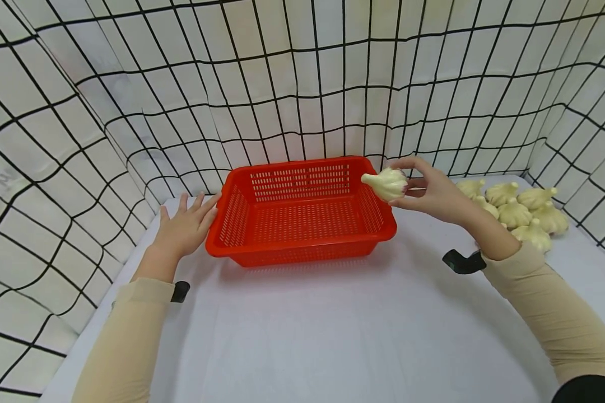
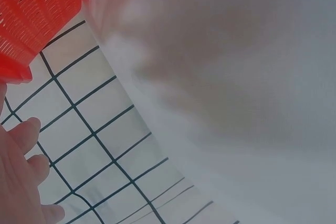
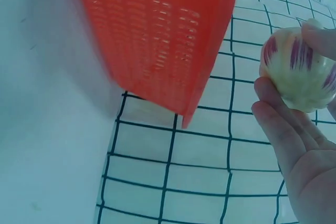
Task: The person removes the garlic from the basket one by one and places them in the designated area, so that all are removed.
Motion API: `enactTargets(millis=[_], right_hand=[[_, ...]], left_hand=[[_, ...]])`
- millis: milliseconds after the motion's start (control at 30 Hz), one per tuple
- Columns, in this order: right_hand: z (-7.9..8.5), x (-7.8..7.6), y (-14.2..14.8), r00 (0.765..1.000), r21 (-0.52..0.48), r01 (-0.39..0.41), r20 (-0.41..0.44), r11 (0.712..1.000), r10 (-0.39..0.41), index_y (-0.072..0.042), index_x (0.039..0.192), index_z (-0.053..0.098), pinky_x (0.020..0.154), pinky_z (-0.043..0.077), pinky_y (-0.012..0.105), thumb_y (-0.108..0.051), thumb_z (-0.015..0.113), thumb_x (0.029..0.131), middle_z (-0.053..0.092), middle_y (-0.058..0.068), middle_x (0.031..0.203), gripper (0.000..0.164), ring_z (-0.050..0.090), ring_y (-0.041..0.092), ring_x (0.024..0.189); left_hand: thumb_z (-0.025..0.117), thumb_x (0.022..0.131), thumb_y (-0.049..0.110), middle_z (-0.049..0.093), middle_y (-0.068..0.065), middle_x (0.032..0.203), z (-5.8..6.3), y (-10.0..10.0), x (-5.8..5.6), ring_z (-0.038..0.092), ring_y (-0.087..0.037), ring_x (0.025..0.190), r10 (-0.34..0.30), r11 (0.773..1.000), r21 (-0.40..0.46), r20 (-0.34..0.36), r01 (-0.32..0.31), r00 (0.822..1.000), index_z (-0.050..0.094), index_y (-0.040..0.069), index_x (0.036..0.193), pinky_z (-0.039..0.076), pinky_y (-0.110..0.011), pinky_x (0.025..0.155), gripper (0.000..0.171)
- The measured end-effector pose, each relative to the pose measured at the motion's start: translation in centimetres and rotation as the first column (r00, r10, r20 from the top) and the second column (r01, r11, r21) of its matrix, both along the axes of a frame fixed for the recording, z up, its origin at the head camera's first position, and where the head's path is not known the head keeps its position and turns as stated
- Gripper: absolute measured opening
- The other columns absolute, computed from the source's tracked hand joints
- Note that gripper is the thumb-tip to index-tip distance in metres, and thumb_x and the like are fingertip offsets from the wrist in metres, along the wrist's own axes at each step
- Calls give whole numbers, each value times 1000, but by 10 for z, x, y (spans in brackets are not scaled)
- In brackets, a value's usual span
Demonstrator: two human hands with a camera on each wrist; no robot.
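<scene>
A red plastic basket (image 1: 302,246) with slotted walls stands on the white table, and no contents show in it. Over its right rim my right hand (image 1: 436,193) holds a garlic bulb (image 1: 387,183) between thumb and fingers, its stem pointing left. The right wrist view shows purple streaks on the base of this garlic bulb (image 3: 299,69). My left hand (image 1: 186,224) lies with fingers spread and straight at the basket's left rim, touching or very near it. In the left wrist view only part of the left hand (image 2: 21,171) appears, beside the basket (image 2: 39,14).
Several more garlic bulbs (image 1: 514,214) lie heaped on the right of the table, partly behind my right forearm. A black wire grid (image 1: 322,95) in front of white sheeting closes off the back and both sides. The white tabletop (image 1: 307,330) extends in front of the basket.
</scene>
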State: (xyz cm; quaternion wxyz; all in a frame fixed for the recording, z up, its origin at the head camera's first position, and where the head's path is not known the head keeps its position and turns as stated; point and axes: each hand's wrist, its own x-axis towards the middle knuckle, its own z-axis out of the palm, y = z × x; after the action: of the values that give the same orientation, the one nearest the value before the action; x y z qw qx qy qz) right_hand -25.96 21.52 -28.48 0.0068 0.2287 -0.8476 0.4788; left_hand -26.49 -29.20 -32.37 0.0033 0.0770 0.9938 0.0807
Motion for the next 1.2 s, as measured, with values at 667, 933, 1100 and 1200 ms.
enactTargets(millis=[667,933,1100,1200], right_hand=[[-29,28,70,997,-101,49,-50,994,-54,-15,143,43,85,55,17,9,75,88,44,1,139,69,63,1,108],[-31,41,94,994,-73,105,-20,992,-107,-16,144,44,80,58,20,12,75,86,45,-3,139,70,65,5,105],[-33,48,113,992,-67,108,-50,992,-112,-19,142,45,78,56,16,18,72,84,44,-6,136,74,64,3,101],[-36,51,124,990,-58,128,-54,990,-131,-20,141,46,78,54,13,20,72,83,43,-7,137,75,62,1,98]], left_hand=[[15,109,56,12,-25,167,0,0,-1,-8,-52,151,-9,1000,-9,-8,8,1000,16,24,166,-11,-78,109,66],[13,108,57,11,-25,167,0,0,0,-10,-52,151,-13,1000,2,5,13,1000,14,24,166,-12,-78,109,67],[13,108,59,13,-24,167,0,0,0,-8,-52,151,-12,1000,6,-9,12,1000,15,24,166,-11,-79,109,68],[13,108,58,13,-24,167,0,0,0,-7,-52,151,-10,1000,8,-12,10,1000,16,23,166,-10,-79,109,68]])
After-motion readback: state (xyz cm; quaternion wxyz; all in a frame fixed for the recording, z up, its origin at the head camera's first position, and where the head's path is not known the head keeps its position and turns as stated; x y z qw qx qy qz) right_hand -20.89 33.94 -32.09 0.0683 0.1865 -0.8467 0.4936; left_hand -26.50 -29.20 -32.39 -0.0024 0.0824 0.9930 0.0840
